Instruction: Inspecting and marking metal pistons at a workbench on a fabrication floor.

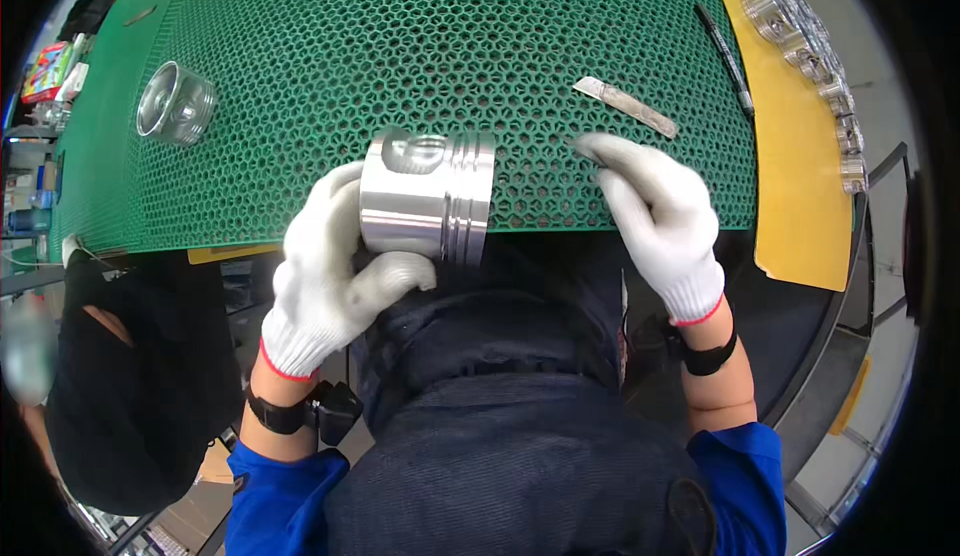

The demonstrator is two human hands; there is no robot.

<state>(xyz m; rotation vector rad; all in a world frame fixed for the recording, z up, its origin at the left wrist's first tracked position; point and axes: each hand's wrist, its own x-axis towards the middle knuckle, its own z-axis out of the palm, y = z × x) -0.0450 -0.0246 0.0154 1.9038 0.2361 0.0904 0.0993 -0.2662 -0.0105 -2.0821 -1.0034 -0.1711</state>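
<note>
My left hand (pixel 325 266), in a white knit glove with a red cuff edge, is closed around a shiny metal piston (pixel 410 201). The piston lies on its side in the air at the table's near edge, its ring grooves toward the right and a rounded recess facing up. Over the mat to the right, my right hand (pixel 660 216), gloved the same way, holds nothing that I can see. Its forefinger and thumb reach left with a gap between them; the other fingers are mostly hidden. Just beyond it lies a flat scraper-like blade (pixel 627 106) with a worn grip.
A green honeycomb mat (pixel 400 46) covers the table. Another piston (pixel 177 104) stands at the left. On the right lies a black pen (pixel 725 56) beside a yellow strip (pixel 800 186), with several pistons (pixel 775 16) along the edge. Another person's dark-clothed body (pixel 140 386) is close on the left.
</note>
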